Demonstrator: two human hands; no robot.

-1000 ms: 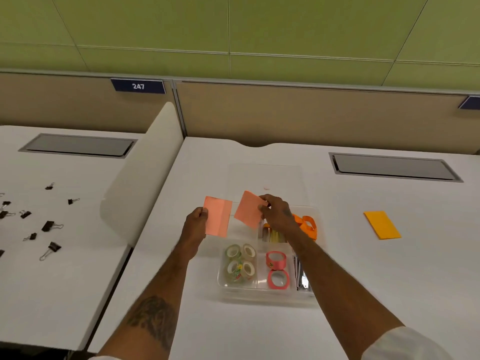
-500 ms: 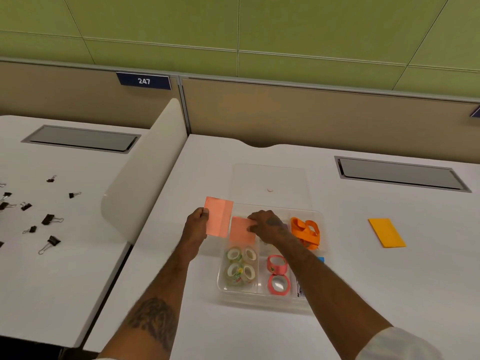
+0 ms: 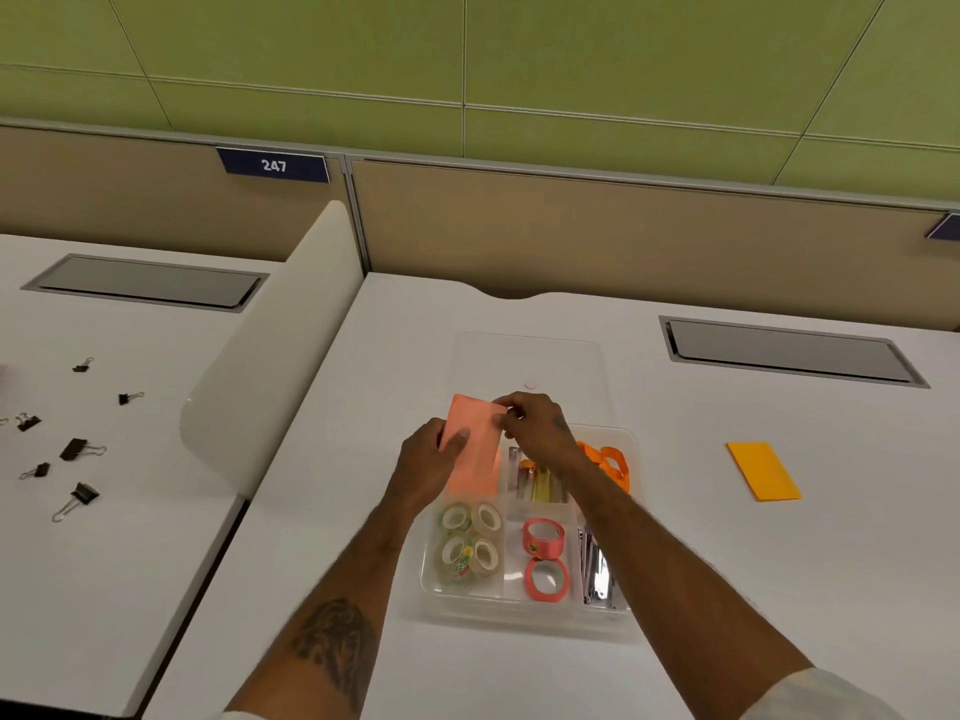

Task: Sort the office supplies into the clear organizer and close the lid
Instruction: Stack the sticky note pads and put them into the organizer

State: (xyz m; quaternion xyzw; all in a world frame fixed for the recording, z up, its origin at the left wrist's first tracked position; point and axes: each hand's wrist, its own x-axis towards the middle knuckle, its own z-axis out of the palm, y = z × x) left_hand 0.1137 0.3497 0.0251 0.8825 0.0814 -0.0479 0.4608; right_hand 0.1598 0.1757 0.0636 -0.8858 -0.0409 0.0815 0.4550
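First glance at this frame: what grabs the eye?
The left hand and right hand hold a pink paper over the clear organizer at the centre. An orange pad lies alone to the right, and black binder clips are scattered across the neighbouring desk on the left.

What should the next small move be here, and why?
Probably lower the salmon-pink paper pad into the back-left compartment of the clear plastic organizer. The left hand and right hand both pinch it over that corner, and the front-left compartment already holds clear tape rolls.
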